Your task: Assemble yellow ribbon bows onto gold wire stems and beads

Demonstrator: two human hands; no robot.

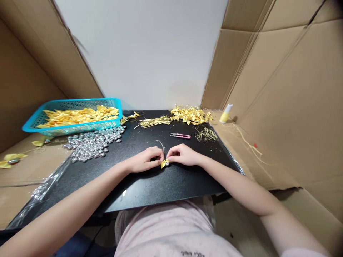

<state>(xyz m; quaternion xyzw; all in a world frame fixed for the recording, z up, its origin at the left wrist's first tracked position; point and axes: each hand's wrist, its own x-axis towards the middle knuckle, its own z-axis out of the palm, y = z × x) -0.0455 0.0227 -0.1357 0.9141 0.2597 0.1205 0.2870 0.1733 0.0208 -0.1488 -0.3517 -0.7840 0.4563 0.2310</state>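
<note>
Just above the black tabletop's near middle, a small yellow ribbon bow (163,164) with a round silver bead (167,164) sits between my two hands. My left hand (148,159) is closed, thumb and fingers pinching at the bow's left side. From the right, my right hand (183,155) pinches the bow's other side with thumb and forefinger. A thin gold-coloured tie (161,143) curves up from between the fingers; its lower end is hidden. Beyond my right hand lies a pair of pink-handled thread snips (180,136), touched by neither hand.
A blue basket (29,125) of yellow ribbon pieces stands back left, silver beads (91,142) heaped before it. Gold ties (155,121), finished-looking bows (190,115) and clippings (207,134) lie at the back. A yellow thread spool (225,114) stands right. Cardboard walls (289,89) enclose the sides.
</note>
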